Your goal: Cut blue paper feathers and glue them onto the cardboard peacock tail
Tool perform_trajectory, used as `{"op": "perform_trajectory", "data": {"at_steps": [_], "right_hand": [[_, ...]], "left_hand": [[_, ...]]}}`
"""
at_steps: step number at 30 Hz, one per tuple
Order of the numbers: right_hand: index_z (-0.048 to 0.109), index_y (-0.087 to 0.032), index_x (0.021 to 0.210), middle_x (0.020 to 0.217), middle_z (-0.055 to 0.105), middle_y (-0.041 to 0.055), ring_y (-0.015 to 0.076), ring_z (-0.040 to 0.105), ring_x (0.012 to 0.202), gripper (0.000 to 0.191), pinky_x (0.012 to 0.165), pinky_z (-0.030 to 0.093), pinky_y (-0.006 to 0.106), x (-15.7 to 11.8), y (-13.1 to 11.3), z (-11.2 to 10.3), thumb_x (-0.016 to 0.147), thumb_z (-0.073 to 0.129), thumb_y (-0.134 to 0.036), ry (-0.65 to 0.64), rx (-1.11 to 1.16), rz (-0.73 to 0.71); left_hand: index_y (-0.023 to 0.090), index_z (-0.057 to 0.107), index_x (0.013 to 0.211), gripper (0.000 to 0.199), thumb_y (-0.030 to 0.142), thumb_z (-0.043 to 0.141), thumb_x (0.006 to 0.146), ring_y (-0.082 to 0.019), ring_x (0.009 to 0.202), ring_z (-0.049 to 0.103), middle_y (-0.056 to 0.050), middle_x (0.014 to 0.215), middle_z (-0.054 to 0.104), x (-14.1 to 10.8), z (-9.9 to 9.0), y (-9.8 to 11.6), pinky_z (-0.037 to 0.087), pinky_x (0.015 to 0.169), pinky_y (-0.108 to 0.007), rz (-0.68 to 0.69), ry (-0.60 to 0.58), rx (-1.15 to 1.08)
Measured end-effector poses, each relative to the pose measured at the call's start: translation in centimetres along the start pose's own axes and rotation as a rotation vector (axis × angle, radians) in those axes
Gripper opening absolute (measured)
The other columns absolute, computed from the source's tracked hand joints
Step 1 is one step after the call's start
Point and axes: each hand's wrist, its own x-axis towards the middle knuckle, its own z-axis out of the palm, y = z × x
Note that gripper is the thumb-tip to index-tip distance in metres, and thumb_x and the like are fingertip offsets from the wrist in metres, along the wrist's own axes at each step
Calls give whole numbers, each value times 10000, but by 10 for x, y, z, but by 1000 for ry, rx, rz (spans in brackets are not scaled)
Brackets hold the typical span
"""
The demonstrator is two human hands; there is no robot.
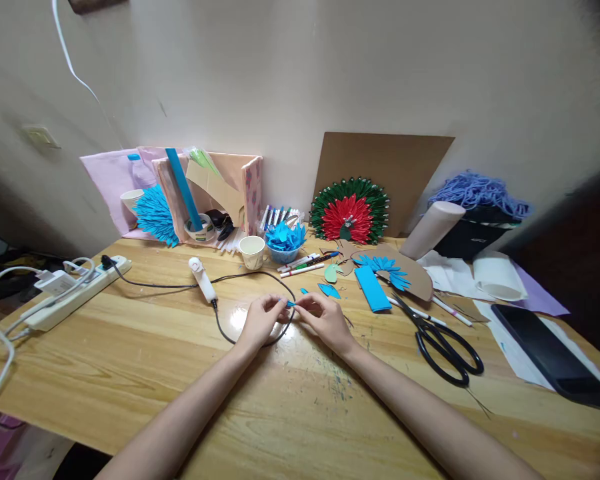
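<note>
A small blue paper piece [291,304] is pinched between the fingertips of both hands, above the wooden table. My left hand [263,320] holds its left end, and my right hand [326,320] grips the right end. Just behind the hands lie cut blue leaf shapes [329,291]. To the right is a folded blue paper strip [373,289], beside a cardboard shape with blue petals [387,270] on it. A clear cup [284,253] full of blue pieces stands further back. The black cable loop passes behind and under my hands.
A white glue gun [203,280] stands left of my hands, near a power strip [80,293]. Black scissors [440,347] and a phone [550,353] lie right. Behind are a paper cup [253,252], pens [305,265] and a red-green feathered craft [350,213].
</note>
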Motion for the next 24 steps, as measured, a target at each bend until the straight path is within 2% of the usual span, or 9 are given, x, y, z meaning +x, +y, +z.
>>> {"op": "perform_trajectory", "data": {"at_steps": [10,14,20,24], "right_hand": [[604,-168,798,758,631,40,152,612,687,120,639,522,273,-1,-1,1,790,542,-271,-9,-11,-9],[605,-166,800,772,631,48,156,612,697,131,640,530,278,-1,-2,0,793,534,-275,-3,-10,-21],[600,-169,774,750,618,34,144,604,685,96,604,521,246,-1,-4,0,787,542,-244,-12,-33,-38],[601,-170,771,746,619,30,140,600,682,88,600,515,240,-2,-4,-1,785,542,-233,-17,-47,-47]], "left_hand": [[116,584,643,249,355,650,625,-101,483,543,-4,559,597,-1,-1,0,436,475,-199,24,30,51],[113,587,638,238,343,647,633,-101,487,546,-6,560,597,-1,-1,0,445,492,-201,45,27,61],[112,585,645,252,349,666,617,-128,576,593,-16,598,612,-1,-1,-2,499,599,-245,40,17,19],[109,582,651,276,368,669,612,-128,554,592,-26,603,617,0,-1,-2,495,558,-238,5,6,23]]}}
